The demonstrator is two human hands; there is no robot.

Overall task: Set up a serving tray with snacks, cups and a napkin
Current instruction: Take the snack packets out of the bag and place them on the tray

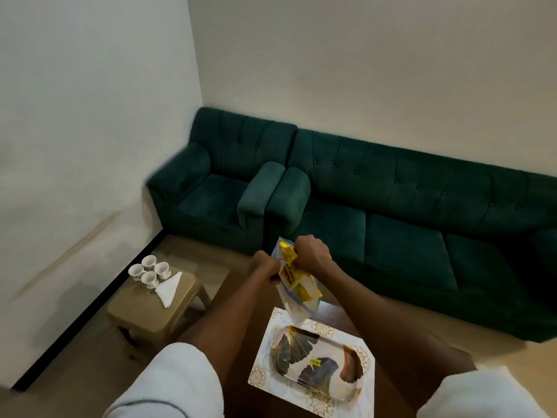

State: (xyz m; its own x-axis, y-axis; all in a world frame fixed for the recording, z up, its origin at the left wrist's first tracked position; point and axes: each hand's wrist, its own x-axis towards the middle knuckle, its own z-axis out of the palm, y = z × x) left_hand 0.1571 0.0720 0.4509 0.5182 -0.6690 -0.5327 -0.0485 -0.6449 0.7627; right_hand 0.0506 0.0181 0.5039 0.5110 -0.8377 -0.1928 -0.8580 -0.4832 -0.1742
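A yellow and blue snack packet [297, 282] hangs in the air above the white patterned serving tray [358, 342]. My left hand [265, 265] pinches the packet's left top edge, and my right hand [312, 251] grips its top from the right. On the tray lies an oblong dish [313, 362] with a dark leaf pattern and a yellow price sticker. Several white cups [149, 270] and a folded white napkin [168, 289] sit on a small beige stool at the left.
The tray rests on a dark brown table [241, 342]. The beige stool [150, 312] stands left of it by the wall. A green armchair [220, 182] and a green sofa [422, 221] line the far wall.
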